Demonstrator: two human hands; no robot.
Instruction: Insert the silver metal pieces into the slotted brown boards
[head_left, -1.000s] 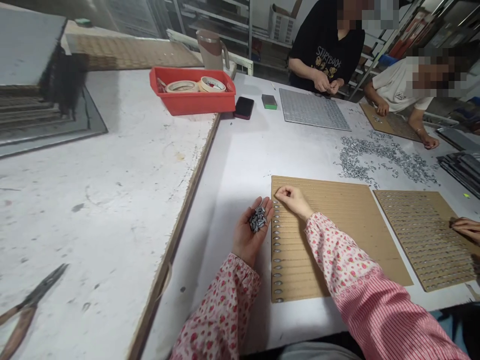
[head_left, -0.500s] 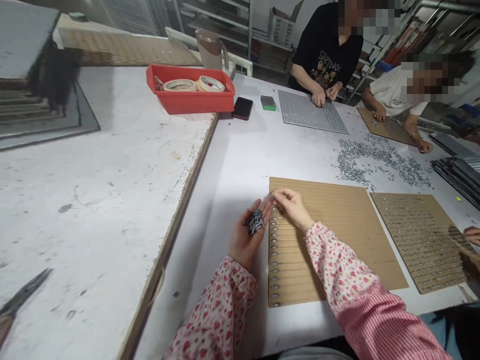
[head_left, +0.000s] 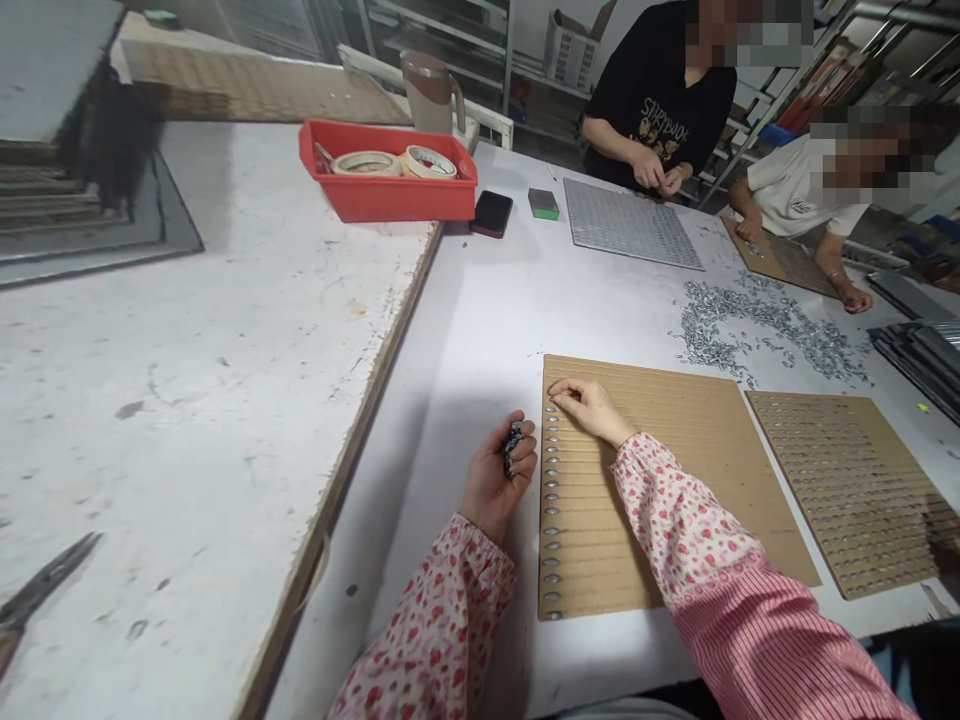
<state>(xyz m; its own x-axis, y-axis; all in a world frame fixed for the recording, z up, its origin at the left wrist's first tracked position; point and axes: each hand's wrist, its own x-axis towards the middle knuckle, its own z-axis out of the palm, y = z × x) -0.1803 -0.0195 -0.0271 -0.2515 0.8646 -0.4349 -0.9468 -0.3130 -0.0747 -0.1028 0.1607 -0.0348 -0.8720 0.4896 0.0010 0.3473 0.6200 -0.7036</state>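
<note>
My left hand (head_left: 499, 475) is curled shut around a handful of small grey metal pieces (head_left: 513, 447), just left of a slotted brown board (head_left: 675, 480). My right hand (head_left: 589, 405) rests on the board's upper left corner, fingers pinched together at the top of a column of metal pieces (head_left: 551, 500) set along the board's left edge. What the fingertips pinch is too small to make out.
A second slotted board (head_left: 847, 490) lies to the right, and a loose pile of metal pieces (head_left: 757, 325) sits beyond. Two other people work at boards at the far side. A red tray (head_left: 386, 195) with tape rolls, a phone (head_left: 491, 213) and pliers (head_left: 34, 595) lie to the left.
My left hand has closed from an open palm into a fist around the pieces. My right hand went to the left hand, then back onto the board's top left corner.
</note>
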